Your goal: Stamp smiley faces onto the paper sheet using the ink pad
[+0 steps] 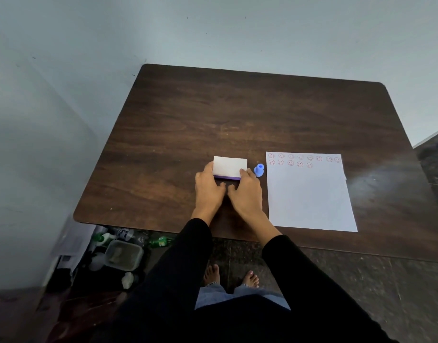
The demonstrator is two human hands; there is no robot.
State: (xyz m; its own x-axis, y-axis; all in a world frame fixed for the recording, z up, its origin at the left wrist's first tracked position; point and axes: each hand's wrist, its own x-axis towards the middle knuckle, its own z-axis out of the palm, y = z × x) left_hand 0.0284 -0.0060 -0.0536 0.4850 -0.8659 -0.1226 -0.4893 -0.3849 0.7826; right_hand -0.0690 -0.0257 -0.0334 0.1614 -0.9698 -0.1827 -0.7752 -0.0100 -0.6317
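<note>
The ink pad [229, 167] is a small box with a white lid and a purple base, lying on the dark wooden table [213, 115]. My left hand [209, 188] grips its left side and my right hand [246, 191] grips its right front corner. A small blue stamp [259, 170] stands upright just right of the pad, touched by neither hand. To the right lies the white paper sheet [309, 199], with two rows of red smiley faces [303, 160] along its far edge.
The table's near edge runs just below my wrists. Under its left corner, on the floor, sit bottles [161, 241] and a plastic tub [125, 254]. A pale wall stands behind and to the left. My bare feet [230, 276] are on the dark floor.
</note>
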